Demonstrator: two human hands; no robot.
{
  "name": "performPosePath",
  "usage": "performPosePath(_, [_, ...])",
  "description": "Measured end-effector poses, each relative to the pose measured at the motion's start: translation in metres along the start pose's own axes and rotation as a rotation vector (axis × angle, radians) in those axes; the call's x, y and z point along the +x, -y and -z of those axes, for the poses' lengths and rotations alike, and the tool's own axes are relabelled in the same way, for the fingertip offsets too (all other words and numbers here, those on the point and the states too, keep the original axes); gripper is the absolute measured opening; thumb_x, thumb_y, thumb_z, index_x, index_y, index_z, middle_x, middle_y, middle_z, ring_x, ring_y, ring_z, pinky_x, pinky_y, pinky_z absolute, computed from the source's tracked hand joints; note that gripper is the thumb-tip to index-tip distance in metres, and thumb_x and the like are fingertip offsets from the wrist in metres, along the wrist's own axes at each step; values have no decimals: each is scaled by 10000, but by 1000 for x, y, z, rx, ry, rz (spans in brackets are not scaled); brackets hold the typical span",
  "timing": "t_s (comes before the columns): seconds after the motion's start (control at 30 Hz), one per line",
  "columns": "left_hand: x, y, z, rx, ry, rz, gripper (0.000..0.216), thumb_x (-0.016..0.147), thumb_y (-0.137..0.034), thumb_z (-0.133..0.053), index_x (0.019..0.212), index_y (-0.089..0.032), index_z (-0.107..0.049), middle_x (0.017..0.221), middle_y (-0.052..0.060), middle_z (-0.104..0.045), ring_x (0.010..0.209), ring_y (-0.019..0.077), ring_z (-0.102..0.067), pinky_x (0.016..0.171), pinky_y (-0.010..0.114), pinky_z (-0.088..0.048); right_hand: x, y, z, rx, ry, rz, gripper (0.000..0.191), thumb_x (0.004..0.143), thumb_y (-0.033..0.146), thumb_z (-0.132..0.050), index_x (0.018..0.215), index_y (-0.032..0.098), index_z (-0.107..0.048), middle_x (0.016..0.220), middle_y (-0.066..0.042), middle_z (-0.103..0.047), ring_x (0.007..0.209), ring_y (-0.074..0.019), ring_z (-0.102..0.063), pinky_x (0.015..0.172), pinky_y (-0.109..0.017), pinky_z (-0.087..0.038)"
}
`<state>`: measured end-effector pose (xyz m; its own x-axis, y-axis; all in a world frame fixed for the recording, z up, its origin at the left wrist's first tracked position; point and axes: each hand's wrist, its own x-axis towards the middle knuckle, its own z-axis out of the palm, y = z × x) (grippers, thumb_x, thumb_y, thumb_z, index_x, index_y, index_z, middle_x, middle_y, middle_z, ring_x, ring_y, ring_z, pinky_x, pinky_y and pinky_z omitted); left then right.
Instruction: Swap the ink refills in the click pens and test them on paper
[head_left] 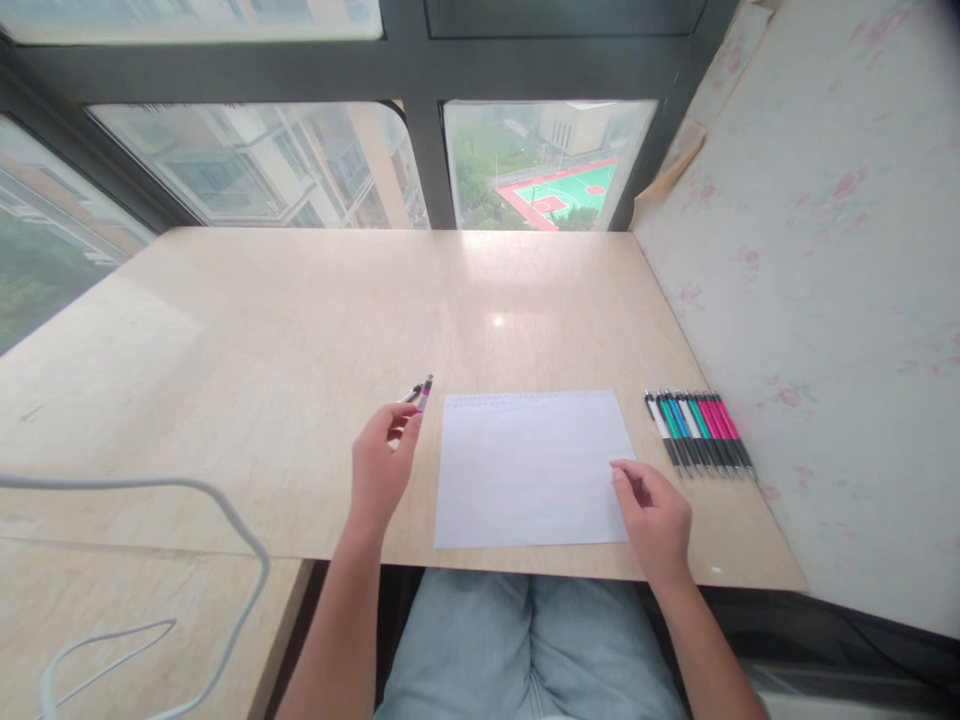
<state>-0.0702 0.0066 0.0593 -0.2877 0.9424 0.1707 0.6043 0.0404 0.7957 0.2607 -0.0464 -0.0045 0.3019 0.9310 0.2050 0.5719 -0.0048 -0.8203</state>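
Left hand [381, 452]: you pinch a purple-trimmed pen [424, 392] left of the paper [525, 470], lower end hidden; second pen [411, 394], hold unclear.
Right hand [661, 510]: fingertips together at the paper's right edge; whether pinching, cannot tell.
Writing [517, 396]: too faint to read.

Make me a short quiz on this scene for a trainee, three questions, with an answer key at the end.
1. True or false: the row of pens lies to the right of the sheet of paper.
2. Which hand holds the purple-tipped pen? A) right; B) left; C) neither.
3. What pale thing loops at the picture's lower left?

Key:
1. True.
2. B, the left hand.
3. A cable.
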Motion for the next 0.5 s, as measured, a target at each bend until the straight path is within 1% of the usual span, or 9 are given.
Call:
performPosePath(0.07, [-15,-10,-11,-275,70,124,215,849,-376,-630,940,-182,-647,865,67,-703,787,192,-643,743,322,-491,-1,-3,1,53,-26,-63,232,857,382,-611,891,181,-722,833,-62,-712,719,-198,-639,664,-320,-513])
performPosePath(0.1, [-22,-14,-17,-411,113,190,229,839,-379,-649,953,-179,-648,842,60,-707,759,178,-637,727,307,-487,-1,-4,2,84,-41,-94,242,850,391,-618,894,178,-722,824,-61,-708,716,-198,-638,656,-319,-513])
performPosePath(0.2, [-42,-27,-34,-756,189,341,291,837,-353,-673,1071,-185,-636,817,39,-706,703,128,-610,681,256,-473,-1,-5,4,160,-80,-153,263,837,408,-632,897,167,-719,807,-60,-694,713,-196,-633,648,-317,-509])
performPosePath(0.3, [-56,-40,-44,-1020,255,467,411,836,-313,-691,1218,-201,-588,843,26,-697,685,108,-624,669,240,-485,-2,6,5,198,-81,-159,264,848,407,-632,924,166,-708,798,-52,-676,709,-184,-616,646,-307,-498])
performPosePath(0.4, [-65,-50,-50,-1166,287,566,515,818,-281,-717,1300,-222,-545,907,25,-692,715,126,-671,694,261,-521,-6,27,2,287,3,-167,290,895,407,-587,1060,181,-659,768,-26,-646,645,-152,-573,585,-275,-472])
performPosePath(0.47, [-70,-55,-53,-1228,293,606,503,810,-265,-726,1282,-229,-559,933,26,-691,775,152,-699,743,287,-539,-13,43,-3,382,138,-174,308,936,419,-527,1122,192,-623,770,-21,-647,585,-131,-537,533,-255,-445])
performPosePath(0.5, [-73,-56,-56,-1257,291,615,459,807,-254,-729,1241,-227,-582,940,25,-693,826,167,-706,786,300,-540,-17,51,-6,422,240,-167,318,953,425,-496,1135,193,-615,785,-29,-660,579,-128,-537,522,-253,-437])
